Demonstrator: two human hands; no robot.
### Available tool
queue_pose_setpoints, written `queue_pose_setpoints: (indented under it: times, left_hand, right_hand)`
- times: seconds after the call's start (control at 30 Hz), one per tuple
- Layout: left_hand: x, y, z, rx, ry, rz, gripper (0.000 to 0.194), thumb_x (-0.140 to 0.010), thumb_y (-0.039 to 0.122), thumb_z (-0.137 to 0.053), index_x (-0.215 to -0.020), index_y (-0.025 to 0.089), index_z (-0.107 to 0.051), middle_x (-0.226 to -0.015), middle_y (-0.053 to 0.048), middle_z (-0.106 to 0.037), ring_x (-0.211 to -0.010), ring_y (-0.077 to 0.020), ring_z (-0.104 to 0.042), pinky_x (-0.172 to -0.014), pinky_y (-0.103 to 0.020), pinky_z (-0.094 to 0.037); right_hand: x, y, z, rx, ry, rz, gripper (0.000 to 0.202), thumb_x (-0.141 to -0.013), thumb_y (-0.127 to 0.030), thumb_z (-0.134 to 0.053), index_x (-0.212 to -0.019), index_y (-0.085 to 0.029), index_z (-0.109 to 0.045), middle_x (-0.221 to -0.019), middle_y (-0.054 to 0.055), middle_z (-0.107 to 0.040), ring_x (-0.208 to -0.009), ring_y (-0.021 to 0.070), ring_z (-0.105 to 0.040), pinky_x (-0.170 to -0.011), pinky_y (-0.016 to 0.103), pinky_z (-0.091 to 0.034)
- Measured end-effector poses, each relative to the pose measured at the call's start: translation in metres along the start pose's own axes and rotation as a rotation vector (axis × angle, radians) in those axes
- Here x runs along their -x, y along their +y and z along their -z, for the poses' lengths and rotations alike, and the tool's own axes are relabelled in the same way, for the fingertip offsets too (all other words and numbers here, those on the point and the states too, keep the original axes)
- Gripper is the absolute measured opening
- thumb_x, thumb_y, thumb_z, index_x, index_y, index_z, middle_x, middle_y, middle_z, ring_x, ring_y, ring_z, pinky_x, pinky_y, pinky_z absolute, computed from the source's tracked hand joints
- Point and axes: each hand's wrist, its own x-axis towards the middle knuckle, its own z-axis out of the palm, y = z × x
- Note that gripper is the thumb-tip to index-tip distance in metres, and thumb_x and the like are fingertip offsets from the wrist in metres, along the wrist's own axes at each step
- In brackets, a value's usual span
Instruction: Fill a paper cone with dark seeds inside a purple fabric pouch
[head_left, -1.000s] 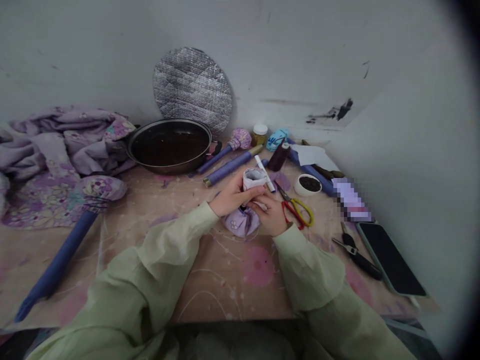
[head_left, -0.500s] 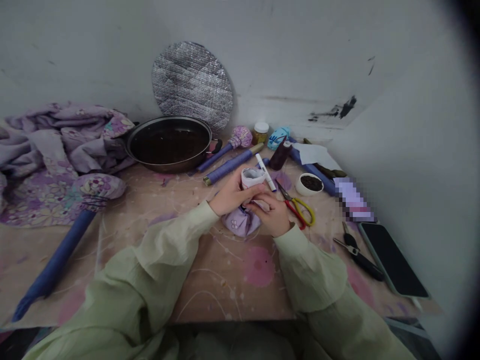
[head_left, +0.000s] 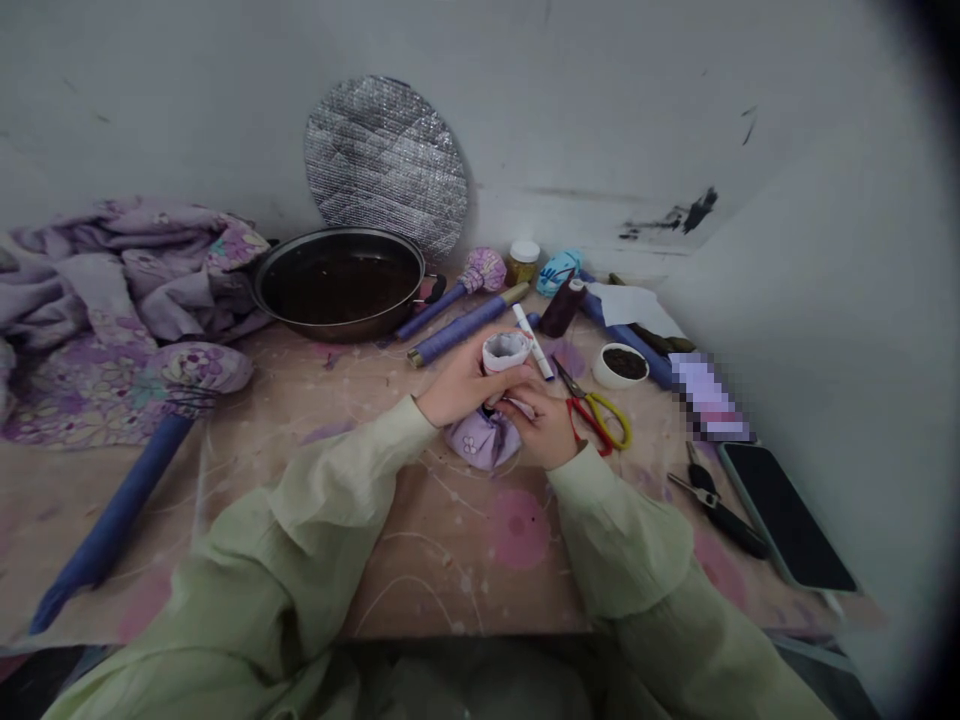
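Observation:
In the middle of the head view I hold a lavender cloth bundle (head_left: 484,445) with a small flower print. Its rounded base sits low, near the table. Above it rises a whitish, hollow tube-like neck (head_left: 505,347) with an open mouth facing up. My left hand (head_left: 465,380) wraps round the neck from the left, thumb across its front. My right hand (head_left: 546,425) is closed on the bundle just below the neck, from the right. The fingers hide where neck and cloth meet. Right of the hands lie scissors (head_left: 609,422) with red and yellow handles, and a white marker (head_left: 534,343).
At the back stand a dark pan (head_left: 341,285), a foil disc (head_left: 386,165), a lidded jar (head_left: 523,263) and a dark thread spool (head_left: 562,308). A white bowl (head_left: 620,367), pliers-like tool (head_left: 720,510) and phone (head_left: 787,515) are rightward. A blue-handled cloth-headed stick (head_left: 127,510) lies left.
The whole view has shifted very slightly. Both hands keep nearly the same hold on the cloth bundle, the right hand's fingers having moved only a little.

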Motion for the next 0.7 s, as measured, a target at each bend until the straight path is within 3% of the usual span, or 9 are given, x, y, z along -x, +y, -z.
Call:
queue_pose_setpoints:
  times: [0.4,0.57,0.7]
  left_hand:
    - [0.0017,0.0004,-0.0027,0.015,0.042,0.017,0.039,-0.071,0.03,-0.074,-0.101,0.016,-0.053,-0.091,-0.003,-0.062,-0.083,-0.0122,-0.058,-0.08,-0.027,-0.047]
    - [0.0024,0.0019,-0.0044,0.001,-0.004,-0.009,0.035,-0.07,0.023,-0.074,-0.097,0.017,-0.053,-0.083,0.0,-0.06,-0.075,-0.0105,-0.056,-0.077,-0.026,-0.047]
    - [0.0015,0.0029,-0.0027,-0.042,0.02,-0.012,0.03,-0.073,0.024,-0.07,-0.097,0.016,-0.054,-0.085,-0.001,-0.06,-0.079,-0.0116,-0.057,-0.079,-0.027,-0.046]
  right_hand:
    - [0.0011,0.0006,0.002,0.055,0.061,0.027,0.016,-0.072,-0.036,-0.073,-0.08,-0.022,-0.071,-0.083,0.006,-0.071,-0.085,0.0242,-0.065,-0.083,0.043,-0.051]
    - [0.0021,-0.0007,-0.0033,0.057,0.078,0.039,0.011,-0.076,-0.033,-0.068,-0.075,-0.022,-0.07,-0.078,0.006,-0.07,-0.086,0.0247,-0.065,-0.083,0.043,-0.051]
    - [0.0019,0.0023,-0.0029,0.038,0.056,0.053,0.01,-0.077,-0.033,-0.068,-0.08,-0.023,-0.071,-0.087,0.006,-0.071,-0.091,0.0242,-0.065,-0.084,0.042,-0.051]
